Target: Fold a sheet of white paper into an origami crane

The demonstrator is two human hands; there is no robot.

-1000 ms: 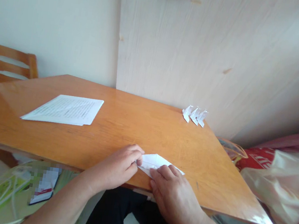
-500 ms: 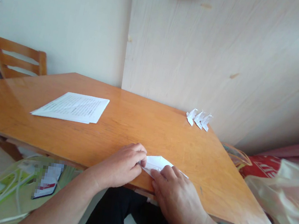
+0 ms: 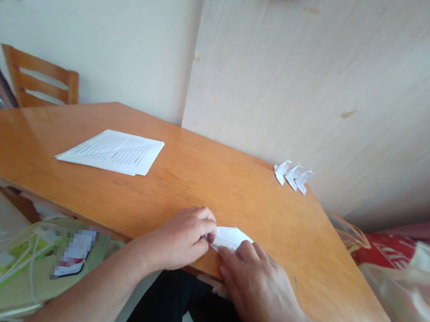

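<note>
A folded white sheet of paper [image 3: 230, 237] lies on the table near its front edge, between my two hands. My left hand [image 3: 188, 237] pinches the paper's left end with curled fingers and thumb. My right hand [image 3: 257, 273] holds the right end, its thumb and bent fingers pressed on the near side. Its palm and part of the paper are hidden beneath it. The far edge of the paper rises to a blunt corner.
A stack of printed sheets [image 3: 114, 152] lies at left on the wooden table [image 3: 204, 181]. Three small folded paper pieces [image 3: 292, 176] stand at the back right by the wall. Lower left, a phone [image 3: 74, 256] and cables rest on a stool. Bags [image 3: 403, 272] sit to the right.
The view has shifted, so the table and stack appear slightly moved. My right hand covers more of the paper's right end. Both hands stay on the paper.
</note>
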